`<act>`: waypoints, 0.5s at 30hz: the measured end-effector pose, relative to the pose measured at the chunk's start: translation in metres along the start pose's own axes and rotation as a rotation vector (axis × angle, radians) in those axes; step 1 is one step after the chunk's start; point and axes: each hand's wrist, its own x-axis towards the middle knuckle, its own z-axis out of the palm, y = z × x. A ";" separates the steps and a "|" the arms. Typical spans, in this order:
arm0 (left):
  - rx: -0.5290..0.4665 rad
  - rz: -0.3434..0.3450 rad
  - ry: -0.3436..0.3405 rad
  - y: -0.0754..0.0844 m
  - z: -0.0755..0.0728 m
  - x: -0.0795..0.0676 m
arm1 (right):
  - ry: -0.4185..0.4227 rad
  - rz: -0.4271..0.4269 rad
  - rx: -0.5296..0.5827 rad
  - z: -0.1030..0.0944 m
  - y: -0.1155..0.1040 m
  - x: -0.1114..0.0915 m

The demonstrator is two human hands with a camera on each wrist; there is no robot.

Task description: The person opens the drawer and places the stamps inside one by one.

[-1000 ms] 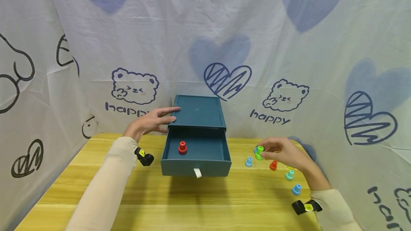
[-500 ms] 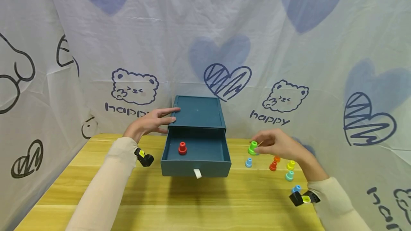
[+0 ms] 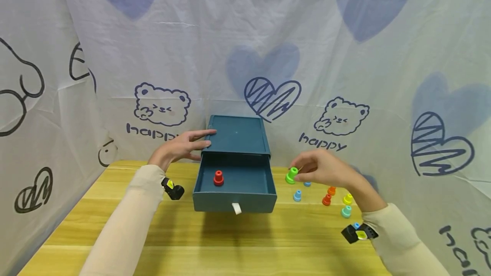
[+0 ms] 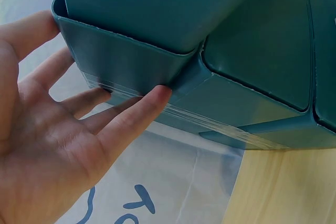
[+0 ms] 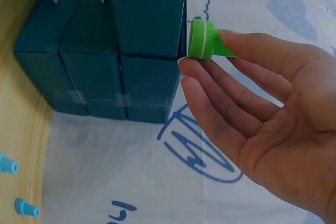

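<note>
A dark teal drawer cabinet [image 3: 238, 133] stands mid-table against the cloth, its top drawer [image 3: 235, 201] pulled out. Inside that drawer a red stepped plastic peg [image 3: 218, 178] stands upright, left of centre. My left hand [image 3: 180, 146] rests on the cabinet's left side with fingers extended; the left wrist view shows the fingertips of this hand [image 4: 58, 140] touching the wall. To the right of the drawer, my right hand [image 3: 322, 167] pinches a green stepped peg [image 3: 291, 175] above the table. In the right wrist view, thumb and fingers hold the green peg [image 5: 202, 40] by its narrow part.
On the table's right side stand small pegs: light blue [image 3: 297, 195], red [image 3: 326, 199], orange [image 3: 331, 191], yellow [image 3: 347, 199] and turquoise [image 3: 346, 211]. Another blue peg [image 3: 307, 184] is under the right hand. Printed cloth [image 3: 215, 54] surrounds the wooden table [image 3: 161, 246].
My right hand has lifted the green peg and carried it left, closer to the drawer, uncovering the orange and yellow pegs. The left hand and cabinet stay as they were.
</note>
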 end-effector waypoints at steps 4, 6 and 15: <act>-0.001 0.001 -0.001 0.001 0.000 0.000 | -0.009 -0.015 -0.011 0.002 -0.009 0.003; 0.000 0.002 0.001 0.002 0.000 0.000 | -0.016 -0.021 -0.017 0.002 -0.013 0.006; 0.011 0.002 0.010 0.000 0.000 0.000 | -0.075 -0.023 -0.051 0.002 -0.030 0.023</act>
